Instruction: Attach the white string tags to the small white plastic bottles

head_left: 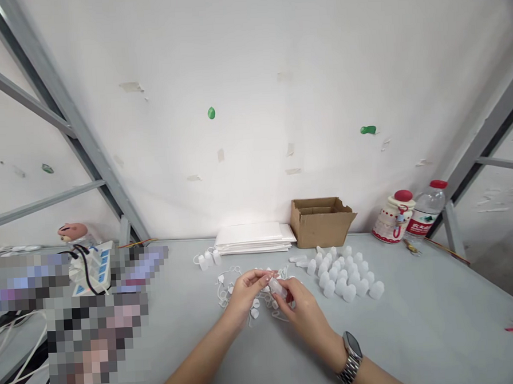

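Observation:
Between my two hands is a small translucent white piece [277, 289], pinched by the fingertips of both. My left hand [247, 291] holds its upper left end, and my right hand [300, 302], with a watch on the wrist, grips its lower right side. Under and around the hands lie several small white caps with looped cords [255, 313]. To the right of my right hand, several translucent white pieces [349, 292] stand grouped on the grey table [401, 333]. A few white pieces with loops [203, 262] stand at the left behind my left hand.
A stack of white sheets or envelopes [254, 238] and an open cardboard box [322, 228] stand by the wall. Farther right are a red-capped jar [387, 222] and a plastic bottle [425, 209]. A power strip [103, 269] with cables is at the left.

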`<act>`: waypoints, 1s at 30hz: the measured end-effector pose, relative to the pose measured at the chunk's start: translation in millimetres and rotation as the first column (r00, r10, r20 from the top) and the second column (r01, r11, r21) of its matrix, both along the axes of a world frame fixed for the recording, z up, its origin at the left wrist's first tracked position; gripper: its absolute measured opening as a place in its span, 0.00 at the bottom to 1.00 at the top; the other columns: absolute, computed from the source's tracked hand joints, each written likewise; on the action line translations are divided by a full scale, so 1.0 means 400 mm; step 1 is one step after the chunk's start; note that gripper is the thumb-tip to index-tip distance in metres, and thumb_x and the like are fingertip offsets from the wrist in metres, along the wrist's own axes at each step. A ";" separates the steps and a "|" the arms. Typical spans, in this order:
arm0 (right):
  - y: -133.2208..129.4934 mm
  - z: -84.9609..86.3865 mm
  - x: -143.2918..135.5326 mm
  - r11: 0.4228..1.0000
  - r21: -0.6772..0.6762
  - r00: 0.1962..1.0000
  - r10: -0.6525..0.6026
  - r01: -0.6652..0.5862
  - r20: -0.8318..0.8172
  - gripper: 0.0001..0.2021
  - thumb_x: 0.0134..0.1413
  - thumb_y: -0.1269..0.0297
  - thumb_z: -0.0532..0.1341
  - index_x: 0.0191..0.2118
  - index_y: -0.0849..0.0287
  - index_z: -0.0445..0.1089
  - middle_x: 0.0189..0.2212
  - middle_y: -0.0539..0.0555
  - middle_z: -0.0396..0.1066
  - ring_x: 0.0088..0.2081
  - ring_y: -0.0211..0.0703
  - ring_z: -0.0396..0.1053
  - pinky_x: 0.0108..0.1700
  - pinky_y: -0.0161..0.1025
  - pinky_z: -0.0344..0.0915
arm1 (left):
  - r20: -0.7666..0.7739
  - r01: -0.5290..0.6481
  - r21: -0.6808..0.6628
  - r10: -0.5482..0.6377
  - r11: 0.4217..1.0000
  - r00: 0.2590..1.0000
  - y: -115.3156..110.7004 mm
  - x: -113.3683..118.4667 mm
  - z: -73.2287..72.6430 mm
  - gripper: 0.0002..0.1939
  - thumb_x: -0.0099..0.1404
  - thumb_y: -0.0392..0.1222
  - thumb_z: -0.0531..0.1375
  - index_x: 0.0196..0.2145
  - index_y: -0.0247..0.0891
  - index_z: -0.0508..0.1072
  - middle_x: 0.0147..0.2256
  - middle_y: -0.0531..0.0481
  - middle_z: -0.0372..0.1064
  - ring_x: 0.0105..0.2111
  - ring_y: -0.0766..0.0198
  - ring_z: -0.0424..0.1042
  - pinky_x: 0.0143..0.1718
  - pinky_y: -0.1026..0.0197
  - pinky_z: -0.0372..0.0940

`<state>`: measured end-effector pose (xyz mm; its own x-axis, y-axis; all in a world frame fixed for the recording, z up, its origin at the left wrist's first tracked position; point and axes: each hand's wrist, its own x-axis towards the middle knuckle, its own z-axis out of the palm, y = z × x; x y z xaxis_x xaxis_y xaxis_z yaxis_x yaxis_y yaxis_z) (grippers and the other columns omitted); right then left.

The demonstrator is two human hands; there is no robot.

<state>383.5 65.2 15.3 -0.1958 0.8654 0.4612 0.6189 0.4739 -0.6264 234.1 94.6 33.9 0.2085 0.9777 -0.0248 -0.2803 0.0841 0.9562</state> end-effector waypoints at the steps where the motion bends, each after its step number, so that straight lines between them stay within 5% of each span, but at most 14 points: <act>1: 0.000 0.000 0.000 1.000 0.012 1.000 -0.001 0.001 0.000 0.10 0.58 0.62 0.52 0.42 0.59 0.64 0.29 0.54 0.67 0.29 0.41 0.64 0.32 0.39 0.64 | 0.005 0.004 -0.003 -0.004 1.000 1.000 -0.001 0.000 0.002 0.11 0.52 0.44 0.64 0.31 0.35 0.75 0.38 0.44 0.74 0.43 0.54 0.69 0.47 0.55 0.59; 13: -0.002 0.001 -0.002 0.998 0.055 0.998 0.006 -0.003 -0.063 0.09 0.57 0.62 0.52 0.43 0.56 0.63 0.29 0.53 0.66 0.27 0.40 0.64 0.32 0.39 0.65 | 0.187 0.127 -0.093 -0.108 0.988 0.976 -0.018 0.004 0.029 0.12 0.53 0.45 0.63 0.34 0.34 0.76 0.42 0.42 0.72 0.46 0.54 0.67 0.49 0.56 0.56; 30: -0.005 0.007 -0.002 0.997 0.081 0.997 -0.009 0.015 -0.076 0.09 0.57 0.62 0.52 0.42 0.56 0.65 0.28 0.52 0.67 0.27 0.40 0.64 0.31 0.38 0.64 | 0.134 0.208 -0.040 -0.201 0.977 0.970 -0.020 -0.005 0.030 0.15 0.56 0.44 0.59 0.40 0.34 0.74 0.48 0.41 0.68 0.52 0.50 0.62 0.52 0.55 0.53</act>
